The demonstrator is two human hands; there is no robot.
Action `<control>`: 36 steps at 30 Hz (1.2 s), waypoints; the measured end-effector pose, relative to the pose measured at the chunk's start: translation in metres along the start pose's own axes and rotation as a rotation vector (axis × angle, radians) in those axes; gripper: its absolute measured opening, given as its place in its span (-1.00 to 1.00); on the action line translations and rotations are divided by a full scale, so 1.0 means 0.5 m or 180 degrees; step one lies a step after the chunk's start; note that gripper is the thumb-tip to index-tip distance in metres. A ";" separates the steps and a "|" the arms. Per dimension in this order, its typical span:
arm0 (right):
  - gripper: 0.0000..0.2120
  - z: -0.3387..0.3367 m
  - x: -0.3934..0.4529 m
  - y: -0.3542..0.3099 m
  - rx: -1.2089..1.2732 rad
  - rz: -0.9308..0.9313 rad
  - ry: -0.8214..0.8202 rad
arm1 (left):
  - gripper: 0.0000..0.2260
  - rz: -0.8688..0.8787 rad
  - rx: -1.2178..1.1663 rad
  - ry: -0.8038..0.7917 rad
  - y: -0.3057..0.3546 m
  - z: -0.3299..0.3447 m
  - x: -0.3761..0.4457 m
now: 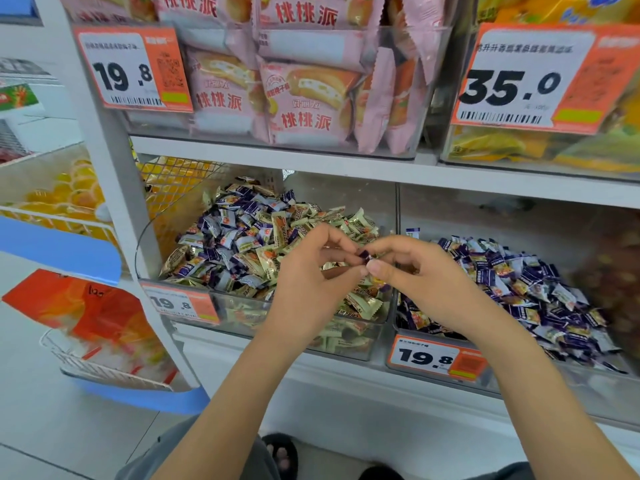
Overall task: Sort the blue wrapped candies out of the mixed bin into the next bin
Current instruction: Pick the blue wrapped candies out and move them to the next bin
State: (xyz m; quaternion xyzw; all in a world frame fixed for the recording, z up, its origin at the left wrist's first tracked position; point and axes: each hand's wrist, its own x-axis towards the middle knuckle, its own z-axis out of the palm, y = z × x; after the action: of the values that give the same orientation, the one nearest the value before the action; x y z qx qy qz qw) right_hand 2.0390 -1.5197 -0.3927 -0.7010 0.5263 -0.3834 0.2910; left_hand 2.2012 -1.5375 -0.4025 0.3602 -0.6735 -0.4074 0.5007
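Both hands meet over the mixed bin (346,344). Left hand (308,278) and right hand (419,275) both pinch one blue wrapped candy (364,254) at their fingertips. The grip is thin and shared: at handover the candy could slip back among the green candies (360,303) below, short of the next bin (568,372) to the right.

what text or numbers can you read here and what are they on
"19.8": upper left price tag
"35.0": upper right price tag
"19.8": tag on mixed bin
"19.8": tag on next bin
"桃桃派": pink snack packs
Small print, barcodes and candy wrappers: too blurred to read.
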 end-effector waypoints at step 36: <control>-0.31 0.331 0.255 -0.049 -0.2494 -0.0756 -0.0270 | -0.88 -0.0520 0.2692 0.0854 -0.081 -0.344 -0.040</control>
State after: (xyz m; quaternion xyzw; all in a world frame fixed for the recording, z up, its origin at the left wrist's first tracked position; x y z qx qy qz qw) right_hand 2.2108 -1.6347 -0.4321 -0.8298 0.5354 -0.1557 -0.0228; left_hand 2.3757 -1.5687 -0.4182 0.6348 -0.6793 -0.0842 0.3586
